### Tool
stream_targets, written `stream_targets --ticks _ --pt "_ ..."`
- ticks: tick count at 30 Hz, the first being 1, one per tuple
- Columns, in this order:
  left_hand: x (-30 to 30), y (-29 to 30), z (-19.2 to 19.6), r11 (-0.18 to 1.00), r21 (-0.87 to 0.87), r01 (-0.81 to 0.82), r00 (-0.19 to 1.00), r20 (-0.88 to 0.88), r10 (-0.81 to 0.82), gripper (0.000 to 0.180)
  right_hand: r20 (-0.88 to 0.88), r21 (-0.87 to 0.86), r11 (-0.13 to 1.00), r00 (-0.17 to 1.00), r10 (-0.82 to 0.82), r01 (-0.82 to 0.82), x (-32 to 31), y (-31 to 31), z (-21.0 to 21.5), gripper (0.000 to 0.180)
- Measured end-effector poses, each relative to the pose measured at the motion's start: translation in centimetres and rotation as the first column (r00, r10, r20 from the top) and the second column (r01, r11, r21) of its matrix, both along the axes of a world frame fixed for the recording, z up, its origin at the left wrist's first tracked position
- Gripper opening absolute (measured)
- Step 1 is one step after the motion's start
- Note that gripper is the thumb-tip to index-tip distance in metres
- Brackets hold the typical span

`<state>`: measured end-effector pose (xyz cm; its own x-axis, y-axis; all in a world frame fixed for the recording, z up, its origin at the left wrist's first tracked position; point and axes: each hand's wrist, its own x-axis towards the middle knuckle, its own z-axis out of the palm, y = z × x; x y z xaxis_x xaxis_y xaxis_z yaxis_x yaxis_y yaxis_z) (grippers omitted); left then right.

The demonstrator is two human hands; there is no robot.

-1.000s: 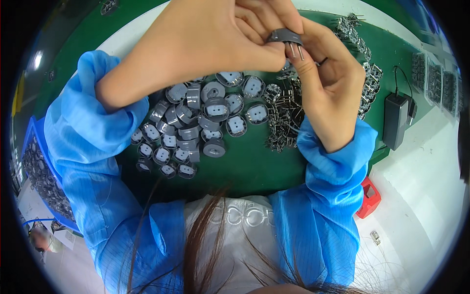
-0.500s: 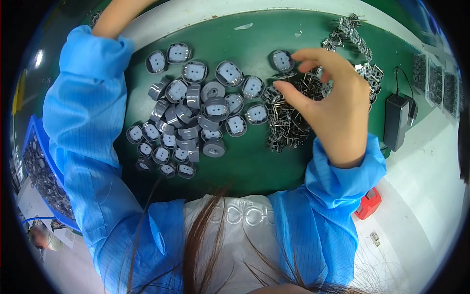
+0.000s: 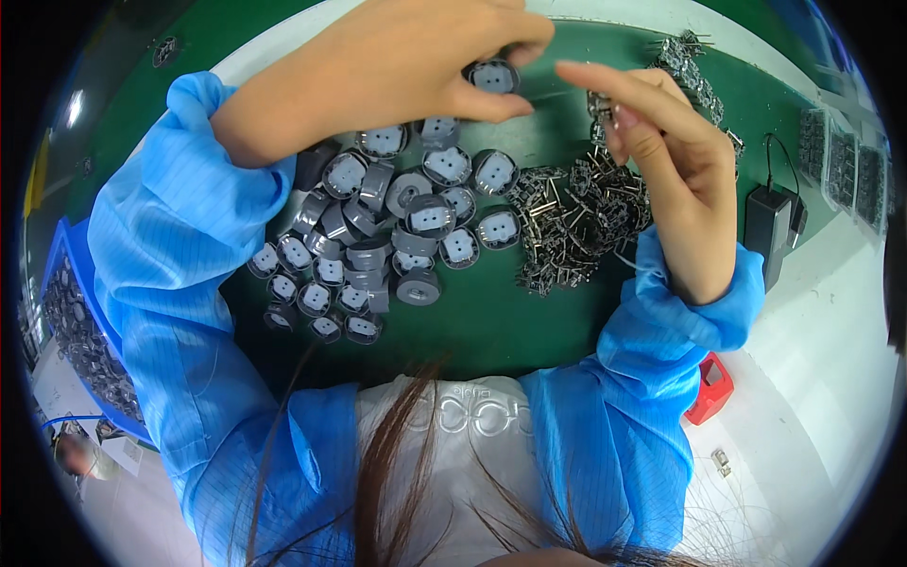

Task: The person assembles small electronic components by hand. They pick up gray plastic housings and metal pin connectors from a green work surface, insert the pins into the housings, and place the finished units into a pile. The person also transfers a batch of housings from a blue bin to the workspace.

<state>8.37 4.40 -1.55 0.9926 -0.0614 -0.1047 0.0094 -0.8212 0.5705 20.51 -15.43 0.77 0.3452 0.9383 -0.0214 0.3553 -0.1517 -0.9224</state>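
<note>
My left hand (image 3: pixel 397 66) pinches one round grey plastic cap (image 3: pixel 491 76) between thumb and fingers above the green mat (image 3: pixel 491 321). My right hand (image 3: pixel 661 142) is raised just to its right, fingers pointing at the cap and pinching a small metal part (image 3: pixel 601 106). Below my left hand lies a heap of several round grey caps (image 3: pixel 387 236) with pale centres. Under my right hand is a pile of small dark metal clips (image 3: pixel 576 217).
A black power adapter (image 3: pixel 767 231) lies on the white table at the right. A red object (image 3: pixel 710 387) sits near my right elbow. A blue bin (image 3: pixel 76 340) with dark parts stands at the left. More metal clips (image 3: pixel 694 66) lie at the mat's far right.
My left hand has come back from the far left holding a cap. My right hand lifted off the clip pile and now points toward the cap.
</note>
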Motion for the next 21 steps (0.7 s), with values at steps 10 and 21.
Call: stream_targets --ticks 10,21 --pt "-0.1 3.6 0.4 0.925 -0.239 0.296 0.955 0.055 -0.291 0.040 -0.294 -0.019 0.993 0.949 -0.118 0.118 -1.0 0.5 0.2 0.019" --pt "-0.5 -0.1 -0.6 0.968 -0.137 0.210 0.909 0.391 -0.142 0.036 -0.149 0.122 0.905 0.909 -0.390 0.408 -1.1 0.7 -0.3 0.019"
